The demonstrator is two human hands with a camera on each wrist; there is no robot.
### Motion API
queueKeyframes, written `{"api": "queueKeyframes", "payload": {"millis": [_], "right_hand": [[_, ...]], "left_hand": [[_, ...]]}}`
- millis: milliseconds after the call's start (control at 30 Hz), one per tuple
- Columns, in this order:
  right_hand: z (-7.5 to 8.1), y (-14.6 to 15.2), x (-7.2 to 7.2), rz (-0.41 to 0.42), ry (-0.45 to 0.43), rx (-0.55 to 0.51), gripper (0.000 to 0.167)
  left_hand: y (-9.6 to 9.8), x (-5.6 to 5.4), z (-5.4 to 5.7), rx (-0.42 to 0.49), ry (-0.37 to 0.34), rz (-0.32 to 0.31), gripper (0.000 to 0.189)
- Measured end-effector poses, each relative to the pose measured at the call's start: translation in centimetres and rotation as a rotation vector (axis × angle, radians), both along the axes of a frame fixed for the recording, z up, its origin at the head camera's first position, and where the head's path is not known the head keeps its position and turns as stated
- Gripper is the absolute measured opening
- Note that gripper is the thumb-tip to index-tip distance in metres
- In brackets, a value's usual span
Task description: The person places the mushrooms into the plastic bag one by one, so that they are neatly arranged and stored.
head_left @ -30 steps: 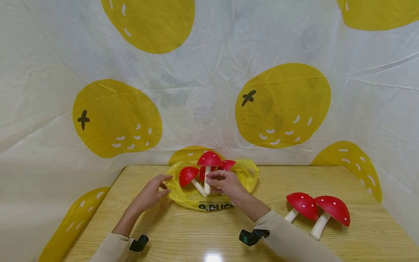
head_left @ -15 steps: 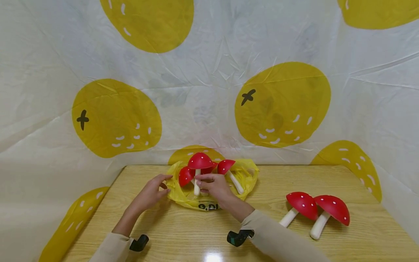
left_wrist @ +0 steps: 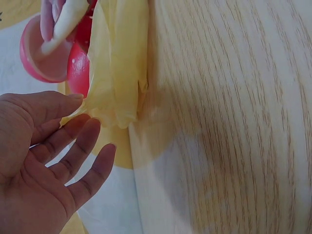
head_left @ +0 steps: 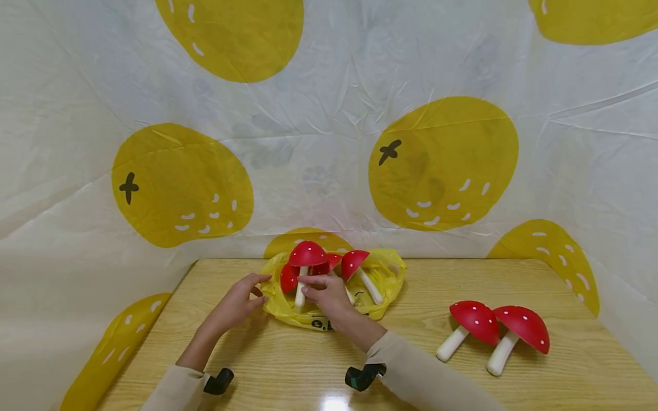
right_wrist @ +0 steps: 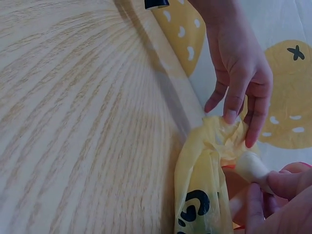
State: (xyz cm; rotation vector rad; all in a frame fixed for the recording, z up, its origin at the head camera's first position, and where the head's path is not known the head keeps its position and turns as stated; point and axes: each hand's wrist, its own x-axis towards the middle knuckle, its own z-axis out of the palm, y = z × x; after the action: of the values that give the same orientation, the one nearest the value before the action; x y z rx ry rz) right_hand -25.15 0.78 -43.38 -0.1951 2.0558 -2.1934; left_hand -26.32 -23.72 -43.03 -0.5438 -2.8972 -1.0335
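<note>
A yellow plastic bag (head_left: 394, 277) with black lettering lies open on the table, several red-capped toy mushrooms inside it. My right hand (head_left: 333, 301) grips one toy mushroom (head_left: 307, 254) by its white stem, cap up, over the bag's left part. At the bag's left edge, my left hand (head_left: 237, 303) pinches the plastic between thumb and fingers, as the right wrist view also shows. Another mushroom (head_left: 288, 278) sits partly hidden behind the held one. A further mushroom (head_left: 354, 262) leans at the bag's right side, its stem slanting down to the right.
Two more toy mushrooms (head_left: 475, 322) lie side by side on the wooden table (head_left: 267, 371), right of the bag. Behind the table hangs a pale cloth (head_left: 313, 188) printed with large yellow fruit. A black wrist device (head_left: 218, 381) sits at each sleeve.
My right hand has moved left within the bag, carrying the mushroom by its stem. The slanting mushroom at the right has come into fuller view. The left hand has stayed in place.
</note>
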Motion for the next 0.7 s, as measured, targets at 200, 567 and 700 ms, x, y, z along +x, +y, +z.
{"api": "queueKeyframes", "payload": {"millis": [200,567,700], "right_hand": [[-0.14,-0.3,0.2,0.011,0.0,0.045,0.03],[-0.32,-0.4,0.75,0.047,0.045,0.072,0.031],[-0.37,-0.53,0.85,0.062,0.045,0.06,0.032]], "left_hand": [[-0.04,-0.03,-0.06,0.009,-0.001,-0.002,0.051],[-0.04,0.09,0.0,0.014,-0.003,-0.001,0.05],[-0.01,0.25,0.06,0.025,0.009,-0.009,0.05]]}}
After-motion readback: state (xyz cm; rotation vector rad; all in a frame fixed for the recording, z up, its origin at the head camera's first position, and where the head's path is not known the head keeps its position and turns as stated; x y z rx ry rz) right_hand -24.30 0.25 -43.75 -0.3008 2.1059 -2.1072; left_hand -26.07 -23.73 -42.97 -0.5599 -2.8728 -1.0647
